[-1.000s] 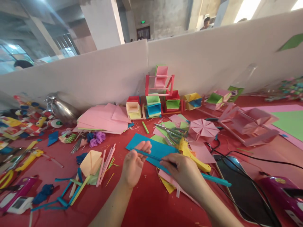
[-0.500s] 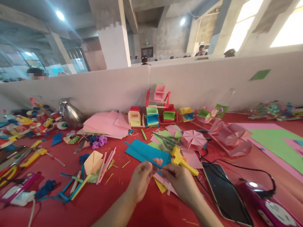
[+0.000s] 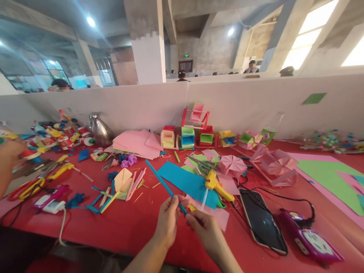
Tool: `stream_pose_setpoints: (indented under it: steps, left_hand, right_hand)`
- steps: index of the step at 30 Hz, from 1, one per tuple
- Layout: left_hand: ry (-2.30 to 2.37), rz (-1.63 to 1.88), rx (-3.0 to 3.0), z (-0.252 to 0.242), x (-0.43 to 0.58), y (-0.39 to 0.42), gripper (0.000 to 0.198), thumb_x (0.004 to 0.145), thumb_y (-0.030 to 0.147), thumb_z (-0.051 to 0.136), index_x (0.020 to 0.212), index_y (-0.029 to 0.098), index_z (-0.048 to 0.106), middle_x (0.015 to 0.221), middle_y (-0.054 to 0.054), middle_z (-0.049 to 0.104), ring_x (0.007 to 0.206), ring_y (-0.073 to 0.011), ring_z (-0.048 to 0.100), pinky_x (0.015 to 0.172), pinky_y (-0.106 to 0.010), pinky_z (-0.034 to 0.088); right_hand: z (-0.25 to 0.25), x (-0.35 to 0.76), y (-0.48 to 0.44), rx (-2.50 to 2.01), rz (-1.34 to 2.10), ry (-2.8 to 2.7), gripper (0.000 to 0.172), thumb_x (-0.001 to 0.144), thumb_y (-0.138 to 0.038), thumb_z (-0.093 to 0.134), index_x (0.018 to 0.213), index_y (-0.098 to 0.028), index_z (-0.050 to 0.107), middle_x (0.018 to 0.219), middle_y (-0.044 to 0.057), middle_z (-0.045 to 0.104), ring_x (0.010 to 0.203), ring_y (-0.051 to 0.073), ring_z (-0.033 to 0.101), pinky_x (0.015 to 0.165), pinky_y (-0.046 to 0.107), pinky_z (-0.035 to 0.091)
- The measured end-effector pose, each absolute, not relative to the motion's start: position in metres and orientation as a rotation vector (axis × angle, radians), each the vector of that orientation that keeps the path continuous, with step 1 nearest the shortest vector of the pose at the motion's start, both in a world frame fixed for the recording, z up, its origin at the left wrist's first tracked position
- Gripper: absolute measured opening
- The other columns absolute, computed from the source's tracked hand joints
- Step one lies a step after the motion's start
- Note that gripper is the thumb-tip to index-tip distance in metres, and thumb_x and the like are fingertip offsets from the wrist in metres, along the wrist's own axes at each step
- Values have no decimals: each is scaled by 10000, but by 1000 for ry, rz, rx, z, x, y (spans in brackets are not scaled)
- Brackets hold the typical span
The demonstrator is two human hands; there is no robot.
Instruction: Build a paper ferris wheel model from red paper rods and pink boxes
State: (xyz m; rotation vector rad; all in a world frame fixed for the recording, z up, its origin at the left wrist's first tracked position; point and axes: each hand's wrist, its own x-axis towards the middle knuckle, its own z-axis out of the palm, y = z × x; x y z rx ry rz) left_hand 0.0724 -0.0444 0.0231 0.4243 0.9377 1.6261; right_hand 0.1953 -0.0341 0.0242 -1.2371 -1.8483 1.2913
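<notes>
A narrow blue paper strip (image 3: 160,181), folded or rolled lengthwise, slants up and left from between my hands. My left hand (image 3: 168,218) pinches it along its lower part. The fingertips of my right hand (image 3: 205,229) close on its near end. Just beyond lies a flat blue paper sheet (image 3: 182,180) on the red table. Across the sheet's right side rests a yellow glue gun (image 3: 217,185) with a clear glue stick (image 3: 204,199) beside it. Pink paper pieces (image 3: 223,218) lie partly under the sheet.
A phone (image 3: 263,220) and a purple power strip (image 3: 311,237) with black cables lie at right. Folded paper boxes (image 3: 187,138) line the white partition (image 3: 136,104). A metal jug (image 3: 101,131) stands back left. Another person's hand (image 3: 11,151) reaches in at far left.
The blue strip in my hands now stands clear of the sheet, tilted more steeply. My hands have moved slightly down and left. Another person's arm has appeared at left as the view shifted.
</notes>
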Motion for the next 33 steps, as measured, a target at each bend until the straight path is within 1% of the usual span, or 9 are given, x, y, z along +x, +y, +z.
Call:
stream_pose_setpoints:
  steps: [6,10,14,19,23,26,28,30,33]
  left_hand:
    - [960,1593,469,23,57,-56,386,730,408,662,976,118,594,765,-100,711,800,-229,678,707,-322,503]
    - [1170,1582,528,17,50,-58,355,772,468,566,904,140,537,782,-103,711,723,-209,682,628,-301,517]
    - [1318,1456,635,19,4,-43,310,755,406,588,874,120,569,751,-113,710,588,-180,667,538,-271,513]
    - [1591,1265,827,27,-67,-21,255,775,329,566,905,110,590,886,-162,702,504,-171,651,439,-255,486]
    - [1817,1261,1032,26,-83,-17,411,782,279,544,1154,112,495,1185,-233,574,982,-302,628,767,-418,510]
    - [1874,1296,1273,25,-68,-19,558,768,249,548,1290,129,390,1441,-187,292,1347,-291,223,1060,-484,231]
    - [1790,1228,1465,23,-47,-19,509,746,262,578,1236,167,481,1432,-130,337,1363,-266,179,1099,-458,140]
    - [1639,1104,1639,20,-21,-14,434,704,271,630,1134,229,587,1345,-84,476,1306,-261,330,1089,-418,200]
    - [1469,990,1785,15,13,3,534,602,275,727,1123,254,612,1363,-81,444,1309,-289,318,1082,-419,209]
  right_hand:
    - [6,170,-59,-1259,1286,-1846,378,826,-450,365,574,-181,450,476,-13,475,455,115,449,456,222,338]
    - [2,157,-64,-1246,1173,-1937,450,845,-496,347,587,-169,517,494,-2,526,481,129,494,449,212,362]
    - [15,176,-37,-1324,888,-2036,410,860,-468,365,932,-178,646,850,57,670,722,179,606,634,251,454]
    - [42,228,25,-1586,347,-2080,347,837,-233,376,1084,-150,606,1083,152,590,1012,304,524,840,416,392]
    - [43,251,58,-1707,103,-2131,364,769,-120,453,1109,-92,582,1104,196,583,1024,352,514,853,474,358]
    - [31,257,72,-1749,41,-2170,377,727,-65,488,1089,-97,586,1025,188,616,928,323,583,783,436,395]
    - [23,262,80,-1731,46,-2200,352,731,-51,475,1050,-124,604,989,159,628,863,275,616,738,379,415]
    - [18,270,86,-1681,76,-2224,348,727,-38,458,1017,-150,615,989,131,628,843,231,624,709,325,428]
    - [16,286,93,-1595,127,-2225,361,701,-38,464,1000,-175,612,971,92,623,844,189,620,708,278,443]
